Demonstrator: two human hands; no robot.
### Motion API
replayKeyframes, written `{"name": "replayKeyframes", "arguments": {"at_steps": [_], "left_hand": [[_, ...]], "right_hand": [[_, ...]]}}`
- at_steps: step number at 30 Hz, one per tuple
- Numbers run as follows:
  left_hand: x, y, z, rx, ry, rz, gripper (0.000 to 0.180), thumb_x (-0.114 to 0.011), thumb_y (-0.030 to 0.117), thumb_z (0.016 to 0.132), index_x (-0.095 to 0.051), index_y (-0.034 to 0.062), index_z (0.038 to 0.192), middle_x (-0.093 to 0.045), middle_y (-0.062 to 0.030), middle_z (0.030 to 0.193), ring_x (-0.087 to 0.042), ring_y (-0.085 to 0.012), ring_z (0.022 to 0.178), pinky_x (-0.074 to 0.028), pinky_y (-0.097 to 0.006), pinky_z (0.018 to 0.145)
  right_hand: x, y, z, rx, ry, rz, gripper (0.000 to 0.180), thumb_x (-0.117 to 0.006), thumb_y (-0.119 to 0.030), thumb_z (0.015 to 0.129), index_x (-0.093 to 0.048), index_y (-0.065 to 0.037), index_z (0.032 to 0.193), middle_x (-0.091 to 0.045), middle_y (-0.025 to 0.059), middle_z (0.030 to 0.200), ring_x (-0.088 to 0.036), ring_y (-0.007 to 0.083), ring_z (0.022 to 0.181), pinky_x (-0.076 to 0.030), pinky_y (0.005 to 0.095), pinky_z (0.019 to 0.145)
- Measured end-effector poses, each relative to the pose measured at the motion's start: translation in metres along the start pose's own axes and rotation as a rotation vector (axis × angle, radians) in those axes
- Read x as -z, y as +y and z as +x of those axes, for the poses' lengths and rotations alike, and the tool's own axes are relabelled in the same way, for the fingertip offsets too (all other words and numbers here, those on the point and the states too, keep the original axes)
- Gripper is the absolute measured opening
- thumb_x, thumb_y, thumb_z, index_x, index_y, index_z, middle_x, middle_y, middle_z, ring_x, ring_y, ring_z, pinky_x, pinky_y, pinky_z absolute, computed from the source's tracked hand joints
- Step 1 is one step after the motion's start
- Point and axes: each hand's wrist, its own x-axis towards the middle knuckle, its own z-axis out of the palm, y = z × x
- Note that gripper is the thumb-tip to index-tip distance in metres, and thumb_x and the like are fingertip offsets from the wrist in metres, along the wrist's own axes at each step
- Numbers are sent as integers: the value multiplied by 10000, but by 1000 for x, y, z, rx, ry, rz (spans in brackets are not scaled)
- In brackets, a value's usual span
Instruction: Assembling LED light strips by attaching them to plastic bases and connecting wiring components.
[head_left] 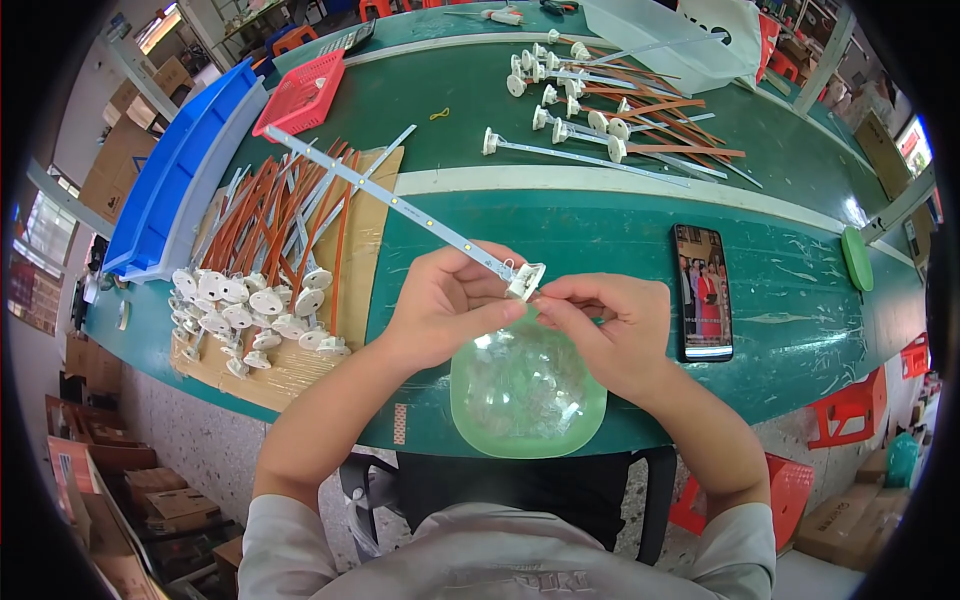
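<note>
My left hand (440,305) is closed around the lower end of a long, narrow LED strip (400,207), which slants up and away to the left. A white plastic end piece (527,281) with thin wires sits at the strip's near end, by my left fingertips. Thumb and forefinger of my right hand (620,318) are pinched together right beside that end piece; whatever is between them is too small to make out. Just below both hands stands a light green bowl (469,415) holding small clear pieces or a clear bag.
Left, a cardboard sheet (378,215) bears a heap of strips with white round ends (235,290). More strips (610,140) lie at the far right. A blue tray (180,170), red basket (305,92), phone (703,290), green dish (857,258) and clear bin (640,40) surround the workspace.
</note>
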Motion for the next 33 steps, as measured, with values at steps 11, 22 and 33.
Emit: {"name": "replayKeyframes", "arguments": {"at_steps": [11,22,33], "left_hand": [[-3,-4,-1,-50,29,25,443,-780,56,790,-569,-9,1174,-669,-134,1133,-650,-212,1054,-505,-366,950],[-2,-6,-1,-55,30,21,445,-777,58,795,-564,-7,1180,-662,-123,1142,-645,-199,1053,-505,-350,941],[-6,-6,-1,-63,66,-12,409,-750,-32,799,-576,-6,1169,-666,-109,1091,-658,-179,996,-523,-341,906]], "right_hand": [[-4,3,-3,49,59,4,95,-689,29,849,-694,69,935,-720,152,851,-724,189,755,-592,261,678],[-5,2,-4,108,80,-93,92,-700,13,843,-696,56,924,-720,136,831,-726,182,742,-586,260,665],[-7,3,-3,129,98,-102,80,-706,0,838,-702,41,906,-720,131,807,-726,176,728,-583,256,646]]}}
